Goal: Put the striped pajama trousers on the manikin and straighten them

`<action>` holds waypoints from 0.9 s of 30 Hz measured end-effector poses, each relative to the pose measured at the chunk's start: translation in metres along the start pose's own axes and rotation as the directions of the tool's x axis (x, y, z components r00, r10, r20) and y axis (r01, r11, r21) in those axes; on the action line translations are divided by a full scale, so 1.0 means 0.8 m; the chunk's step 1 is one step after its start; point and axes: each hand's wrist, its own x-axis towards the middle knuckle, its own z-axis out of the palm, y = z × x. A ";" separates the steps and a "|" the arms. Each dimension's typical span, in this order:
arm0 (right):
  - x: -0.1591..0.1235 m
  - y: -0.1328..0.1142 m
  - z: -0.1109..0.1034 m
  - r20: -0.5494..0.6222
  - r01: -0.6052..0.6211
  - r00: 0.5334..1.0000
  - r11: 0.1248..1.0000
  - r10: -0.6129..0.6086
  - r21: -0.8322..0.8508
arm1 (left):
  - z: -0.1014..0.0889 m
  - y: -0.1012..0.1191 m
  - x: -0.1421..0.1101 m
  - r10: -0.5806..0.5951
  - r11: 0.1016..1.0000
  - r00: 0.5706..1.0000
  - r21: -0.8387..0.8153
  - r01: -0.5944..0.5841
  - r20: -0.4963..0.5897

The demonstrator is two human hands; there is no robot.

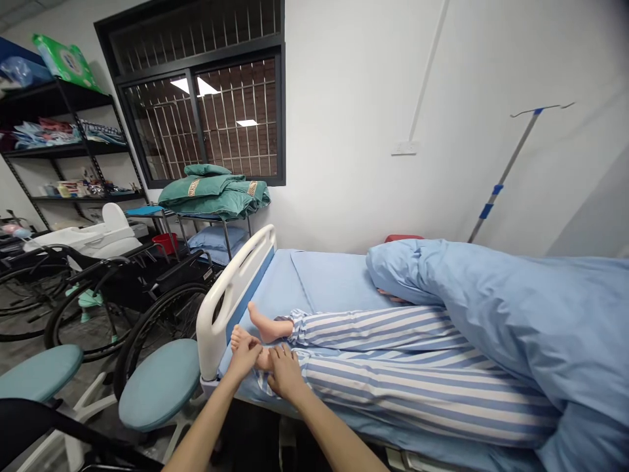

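Note:
A figure in blue-and-white striped trousers (393,393), with smooth, manikin-like feet, lies on the bed. My left hand (243,358) is closed around the front part of the nearer foot (238,335), its toes showing beyond my fingers. At the ankle of that same foot, by the trouser cuff, my right hand (286,377) rests with its fingers wrapped over the top. The farther foot (269,327) lies untouched just behind, toes pointing up. A light blue quilt (515,308) covers the upper body, which is hidden.
The white footboard (211,321) stands left of the feet. Round teal stools (160,383) and a wheelchair (162,314) crowd the floor at left. Folded green bedding (216,193) lies below the window. An IV pole (506,170) rises behind the bed at right.

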 end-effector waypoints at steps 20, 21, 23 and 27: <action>0.113 0.038 0.009 -0.015 0.039 0.999 0.997 -0.040 -0.060 | -0.033 0.067 0.125 0.168 0.573 0.966 0.778 -0.259 0.198; 0.120 0.039 0.014 -0.002 0.039 0.999 0.998 -0.039 -0.055 | -0.032 0.065 0.132 0.169 0.557 0.961 0.784 -0.276 0.218; 0.135 0.041 0.023 0.015 0.014 1.000 0.999 -0.014 -0.042 | -0.028 0.061 0.146 0.161 0.519 0.955 0.801 -0.298 0.251; 0.158 0.046 0.034 0.015 -0.062 0.998 0.998 0.062 -0.023 | -0.017 0.053 0.167 0.125 0.466 0.952 0.830 -0.306 0.280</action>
